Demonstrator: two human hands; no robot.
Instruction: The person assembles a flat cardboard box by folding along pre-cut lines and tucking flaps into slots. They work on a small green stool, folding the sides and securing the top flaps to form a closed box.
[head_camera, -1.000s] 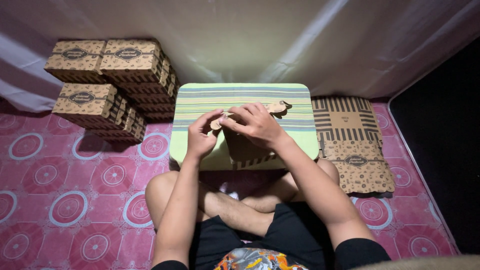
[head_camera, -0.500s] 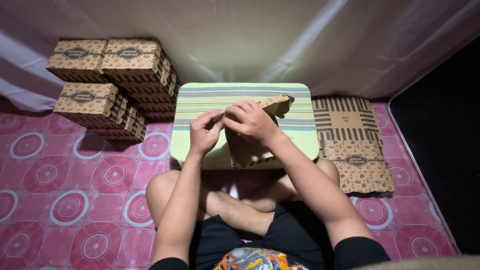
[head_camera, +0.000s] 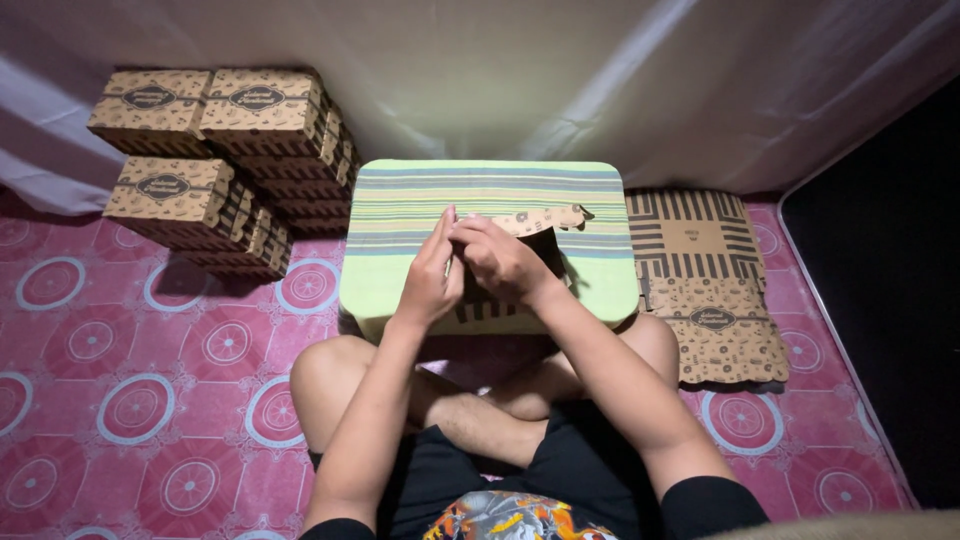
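Note:
I sit cross-legged behind a low table (head_camera: 480, 195) with a green striped top. On it stands a partly folded brown printed cardboard box (head_camera: 525, 265). My left hand (head_camera: 428, 280) and my right hand (head_camera: 497, 258) both grip the box's near left corner, fingers pinching its upper edge. A long side flap of the box (head_camera: 548, 218) sticks out to the right behind my right hand. Much of the box is hidden by my hands.
Folded boxes of the same print are stacked at the left: a taller stack (head_camera: 262, 130) by the wall and a lower one (head_camera: 190, 210) in front. Flat unfolded box blanks (head_camera: 705, 285) lie right of the table. A white curtain hangs behind; the floor mat is pink patterned.
Both hands have stayed on the box while working its flap; the flap on the right has been pressed lower and flatter, and the hands sit closer together at the near corner.

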